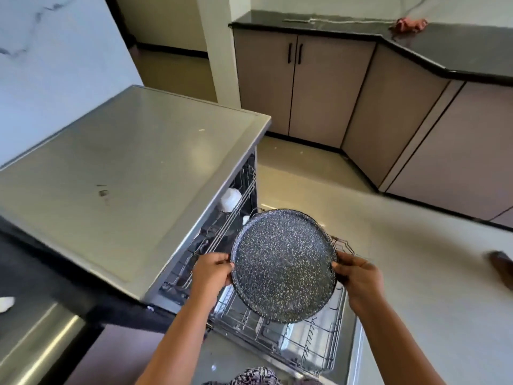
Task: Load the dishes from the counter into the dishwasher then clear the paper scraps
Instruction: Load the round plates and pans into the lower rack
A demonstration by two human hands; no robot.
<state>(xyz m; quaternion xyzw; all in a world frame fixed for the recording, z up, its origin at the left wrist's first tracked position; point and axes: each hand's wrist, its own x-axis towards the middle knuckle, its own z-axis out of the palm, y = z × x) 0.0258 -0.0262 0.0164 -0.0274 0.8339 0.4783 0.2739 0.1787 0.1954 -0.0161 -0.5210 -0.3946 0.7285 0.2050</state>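
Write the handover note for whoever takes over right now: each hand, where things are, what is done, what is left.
Hands: left hand grips the speckled plate by its left rim; right hand grips its right rim.
The plate is held tilted over the lower rack, pulled out of the open dishwasher.
Done: a white dish sits in the upper rack.
Left: set the plate in the lower rack; clear the white scrap, likely paper, at the counter edge on the left.
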